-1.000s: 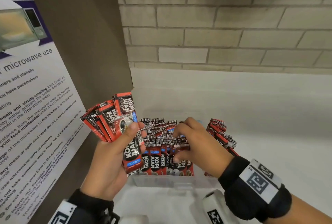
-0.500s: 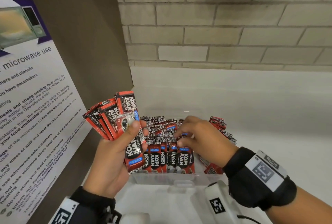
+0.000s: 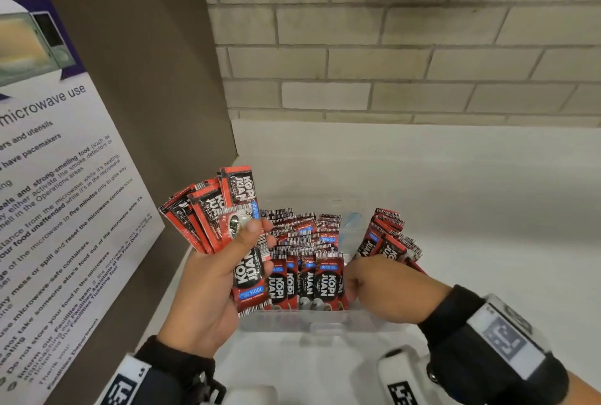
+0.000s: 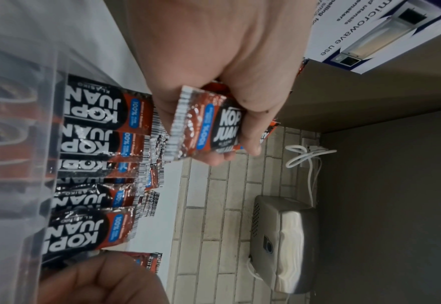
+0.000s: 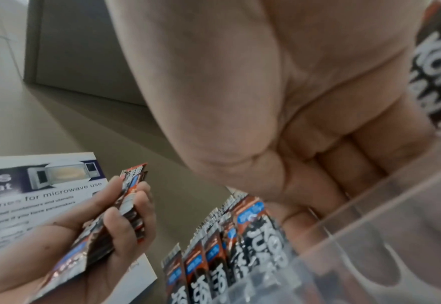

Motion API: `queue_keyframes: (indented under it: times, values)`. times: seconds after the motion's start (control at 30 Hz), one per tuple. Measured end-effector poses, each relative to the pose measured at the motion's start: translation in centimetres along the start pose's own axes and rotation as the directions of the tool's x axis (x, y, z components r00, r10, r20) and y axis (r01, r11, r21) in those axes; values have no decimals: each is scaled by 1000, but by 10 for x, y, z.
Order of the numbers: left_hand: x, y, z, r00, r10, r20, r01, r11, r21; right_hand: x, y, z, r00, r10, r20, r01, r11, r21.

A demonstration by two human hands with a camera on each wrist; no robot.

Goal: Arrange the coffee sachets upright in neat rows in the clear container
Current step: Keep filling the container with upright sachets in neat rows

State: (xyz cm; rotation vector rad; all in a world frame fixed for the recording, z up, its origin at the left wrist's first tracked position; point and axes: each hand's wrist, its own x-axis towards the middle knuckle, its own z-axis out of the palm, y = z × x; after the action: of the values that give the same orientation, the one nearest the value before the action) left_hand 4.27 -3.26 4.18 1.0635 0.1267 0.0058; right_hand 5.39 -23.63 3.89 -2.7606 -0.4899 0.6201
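Sachets [image 3: 312, 281] upright; microwave poster [image 3: 58, 193] left, brick wall [image 3: 390, 56] behind.

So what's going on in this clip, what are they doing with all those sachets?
A person is filling a clear container with coffee sachets. The left hand grips a fanned bundle of sachets above the container's left side. The right hand, fingers curled, reaches into the container beside the upright front row. More sachets lean at the right, not yet straightened.
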Motion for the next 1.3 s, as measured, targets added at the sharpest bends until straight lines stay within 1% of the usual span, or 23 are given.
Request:
queue_keyframes:
  times: [0.1,0.2,0.23,0.3,0.33,0.37,0.4,0.43,0.47,0.5,0.53,0.57,0.63,0.7,0.83,0.93,1.0,1.07,1.13,1.2,1.23,1.3]
  values:
    - [-1,1,1,1000,3,-4,-3,1000,10,1,0,1,1000,-20,16,19,999,36]
    - [-3,2,3,1000,-1,-1,1,1000,18,-3,-3,-3,1000,-17,4,17,1000,8]
    - [-3,3,4,1000,-8,4,8,1000,24,-5,-3,-7,1000,-4,-30,4,1000,-15]
    - [-4,4,7,1000,-24,16,23,999,39,-8,-5,-18,983,16,-182,-21,1000,-23]
    - [-5,4,8,999,-32,23,31,998,51,-9,-7,-25,955,18,-295,-1,998,57]
    - [-5,4,10,999,-39,29,37,997,64,-10,-12,-32,914,22,-405,58,981,184]
    - [-5,3,12,998,-45,37,42,996,76,-10,-19,-39,864,31,-502,150,937,316]
    - [-5,1,15,997,-51,51,47,995,84,-10,-30,-46,829,48,-558,243,867,436]
    - [-5,0,18,996,-60,68,53,994,90,-9,-40,-51,819,61,-571,316,782,537]
    - [-6,-2,22,993,-71,90,62,993,97,-8,-49,-53,827,68,-558,356,705,613]
    - [-7,-4,26,990,-83,116,71,993,98,-5,-56,-52,844,58,-534,371,656,658]
    - [-8,-5,28,986,-94,141,82,993,89,-2,-60,-51,857,37,-515,372,648,665]
    - [-10,-6,29,977,-117,179,106,992,68,6,-62,-49,857,3,-516,370,693,619]
    - [-11,-5,27,970,-140,200,130,989,64,12,-59,-48,858,2,-514,363,706,608]
    - [-12,-1,26,973,-163,162,167,986,-10,18,-54,-47,867,24,-497,361,657,662]
    - [-11,0,25,976,-176,125,187,979,-85,19,-50,-49,847,28,-531,385,655,650]
    - [-10,0,23,980,-167,106,176,981,-79,18,-48,-52,834,36,-550,400,646,650]
    - [-10,1,22,985,-139,99,145,988,-51,16,-46,-53,836,52,-547,395,636,663]
    - [-11,2,23,990,-107,91,110,994,-26,14,-44,-53,861,46,-507,386,590,709]
    - [-11,2,24,992,-83,92,85,996,-18,11,-43,-51,899,-15,-438,378,530,759]
    - [-11,2,24,993,-77,92,79,997,-17,10,-41,-50,914,-50,-403,369,514,774]
    - [-12,3,25,993,-73,95,74,997,-12,8,-39,-50,920,-74,-384,369,489,790]
